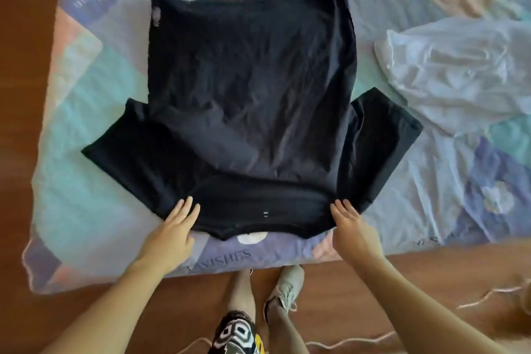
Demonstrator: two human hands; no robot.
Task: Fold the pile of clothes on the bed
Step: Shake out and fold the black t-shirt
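The black shirt lies flat on the bed, spread out with both sleeves sticking out to the sides. Its neck end is near the person and its bottom edge points away, so its long way runs from near to far. It does not look folded yet, only smoothed out, so the folding seems just begun. The left hand and right hand rest on the near corners with fingers straight, not gripping. A white cloth lies crumpled well to the right, also unfolded
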